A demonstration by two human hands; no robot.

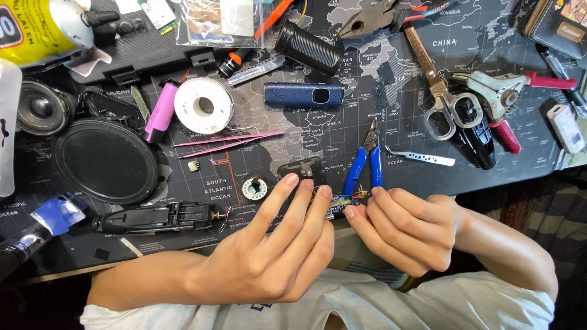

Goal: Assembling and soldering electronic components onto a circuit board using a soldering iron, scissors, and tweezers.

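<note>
Fingertips [348, 211] of both hands, left hand [269, 256] and right hand [403, 232], pinch a small circuit board [343, 201] just below the blue cutters [367, 162], looks mid-fiddling, needs steady grip next.

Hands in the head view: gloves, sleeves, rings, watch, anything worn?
Nothing worn on either. The left hand and right hand are bare, no gloves, rings or watch, and both forearms are uncovered as far as they show. Fingernails are short and unpainted. A white shirt shows below the arms.
</note>
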